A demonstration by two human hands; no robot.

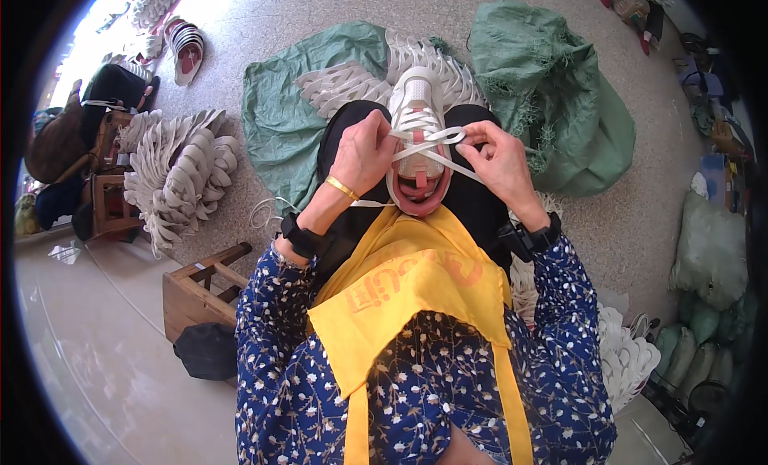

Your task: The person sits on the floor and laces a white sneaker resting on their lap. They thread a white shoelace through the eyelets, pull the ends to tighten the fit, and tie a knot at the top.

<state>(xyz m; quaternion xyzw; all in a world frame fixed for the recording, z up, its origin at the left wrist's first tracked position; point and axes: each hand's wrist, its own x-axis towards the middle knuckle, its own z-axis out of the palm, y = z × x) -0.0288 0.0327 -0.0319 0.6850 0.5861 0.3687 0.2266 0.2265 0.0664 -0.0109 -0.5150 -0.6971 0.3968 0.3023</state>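
Observation:
A white and pink sneaker (418, 87) rests between my knees, its toe pointing away from me and its pink-lined opening toward me. Over its tongue, a flat white shoelace (438, 135) crosses and forms a loop on the right. My left hand (362, 154) is closed on the lace at the left side of the shoe; its fingertips are partly hidden. With thumb and forefinger, my right hand (498, 157) pinches the loop at the right. One lace end trails down beside each side of the shoe.
Green woven sacks (552, 97) lie ahead, with white shoe parts (344, 89) on the left one. More pale shoe parts (180, 169) are heaped at left, near a wooden stool (188, 297). A yellow apron (408, 265) covers my lap. A pale stuffed sack (710, 253) stands far right.

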